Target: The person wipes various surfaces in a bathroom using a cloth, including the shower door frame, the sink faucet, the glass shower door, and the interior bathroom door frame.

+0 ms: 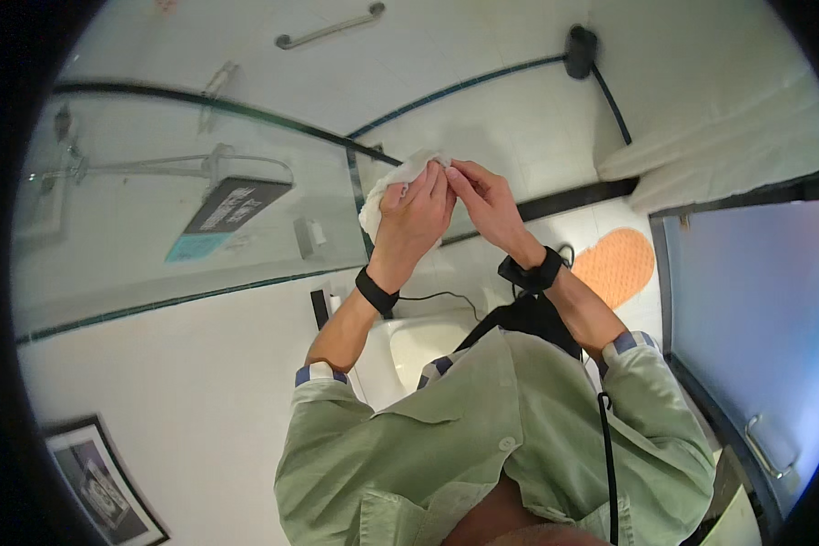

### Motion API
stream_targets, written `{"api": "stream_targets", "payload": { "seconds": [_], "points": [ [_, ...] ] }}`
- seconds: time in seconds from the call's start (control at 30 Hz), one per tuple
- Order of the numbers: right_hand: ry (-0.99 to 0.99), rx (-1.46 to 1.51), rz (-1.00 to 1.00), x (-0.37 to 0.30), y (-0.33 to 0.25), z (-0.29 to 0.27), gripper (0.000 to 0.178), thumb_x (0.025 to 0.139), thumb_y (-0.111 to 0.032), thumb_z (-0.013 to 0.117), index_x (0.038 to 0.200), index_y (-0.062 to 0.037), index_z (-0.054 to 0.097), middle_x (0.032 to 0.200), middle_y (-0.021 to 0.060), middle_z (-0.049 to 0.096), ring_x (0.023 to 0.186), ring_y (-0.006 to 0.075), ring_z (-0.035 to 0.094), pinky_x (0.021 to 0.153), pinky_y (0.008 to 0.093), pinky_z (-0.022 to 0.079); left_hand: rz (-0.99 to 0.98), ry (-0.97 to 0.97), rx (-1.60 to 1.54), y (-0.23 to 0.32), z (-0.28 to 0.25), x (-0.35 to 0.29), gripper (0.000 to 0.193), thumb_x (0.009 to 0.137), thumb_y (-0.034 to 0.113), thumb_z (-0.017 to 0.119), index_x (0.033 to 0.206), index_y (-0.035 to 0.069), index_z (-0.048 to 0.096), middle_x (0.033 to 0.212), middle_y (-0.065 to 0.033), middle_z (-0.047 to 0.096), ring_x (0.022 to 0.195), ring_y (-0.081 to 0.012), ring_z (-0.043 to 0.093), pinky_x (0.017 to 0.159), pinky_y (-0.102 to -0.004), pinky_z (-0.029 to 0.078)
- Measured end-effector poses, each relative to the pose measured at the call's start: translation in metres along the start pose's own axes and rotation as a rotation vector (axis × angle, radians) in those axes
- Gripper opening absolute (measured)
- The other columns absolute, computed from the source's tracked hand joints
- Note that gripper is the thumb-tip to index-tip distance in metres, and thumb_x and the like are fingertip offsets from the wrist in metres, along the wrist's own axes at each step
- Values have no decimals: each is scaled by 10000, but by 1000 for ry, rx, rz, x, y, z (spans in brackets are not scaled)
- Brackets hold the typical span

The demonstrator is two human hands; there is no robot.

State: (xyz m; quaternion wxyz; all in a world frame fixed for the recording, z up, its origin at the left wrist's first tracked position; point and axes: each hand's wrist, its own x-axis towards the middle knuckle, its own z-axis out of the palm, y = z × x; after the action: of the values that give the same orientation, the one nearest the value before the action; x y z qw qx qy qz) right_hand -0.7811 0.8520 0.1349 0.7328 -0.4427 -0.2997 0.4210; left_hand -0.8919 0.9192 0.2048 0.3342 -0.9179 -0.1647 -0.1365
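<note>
Fingers (435, 182) of both hands pinch a crumpled white cloth (384, 198).

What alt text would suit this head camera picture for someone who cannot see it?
Two bare hands, left hand and right hand, hold a crumpled white cloth together in front of a glass shower screen. Below them are a white toilet and an orange mat.

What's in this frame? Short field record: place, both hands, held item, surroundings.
place: tiled bathroom, seen from above
left hand: closed around a crumpled white cloth
right hand: fingertips pinching the cloth's top edge
wrists: black bands on both
below hands: white toilet
left side: glass shower screen
floor: orange mat
</note>
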Motion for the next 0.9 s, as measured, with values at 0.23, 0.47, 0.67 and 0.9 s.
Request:
{"api": "stream_targets", "payload": {
  "seconds": [0.23, 0.47, 0.67, 0.9],
  "points": [
    [-164, -59, -211, 27, -95, 32, 297, 1031, -223, 514, 1014, 37, 656, 838, 28, 633, 746, 92, 541, 683, 251, 457, -34, 159, -99, -58, -78, 58, 169, 777, 238, 695, 850, 94, 644, 956, -10, 638, 1032, -142, 575, 920, -342, 347],
    [-368, -103, -256, 63, -202, 59, 391, 1054, -284, 448, 830, -3, 603, 742, -1, 563, 696, 87, 466, 658, 255, 411, 8, 338, -12, -129, -140, 109, 177, 788, 250, 677, 786, 73, 662, 868, -30, 619, 1026, -174, 573, 1045, -373, 302],
    [-621, -8, -424, 137, -252, 84, 405, 1051, -316, 445, 850, -9, 618, 768, 7, 585, 717, 96, 464, 680, 256, 410, 84, 301, 79, -196, -175, 160, 218, 769, 274, 668, 739, 60, 636, 845, -28, 611, 1007, -184, 569, 1065, -389, 313],
    [-868, 60, -584, 208, -329, 137, 311, 1017, -307, 527, 979, -10, 610, 852, -9, 548, 740, 92, 463, 697, 248, 410, 74, 371, 202, -289, -216, 218, 232, 802, 265, 628, 734, 43, 624, 833, -58, 608, 1034, -226, 583, 1089, -427, 329]
  ]
}}
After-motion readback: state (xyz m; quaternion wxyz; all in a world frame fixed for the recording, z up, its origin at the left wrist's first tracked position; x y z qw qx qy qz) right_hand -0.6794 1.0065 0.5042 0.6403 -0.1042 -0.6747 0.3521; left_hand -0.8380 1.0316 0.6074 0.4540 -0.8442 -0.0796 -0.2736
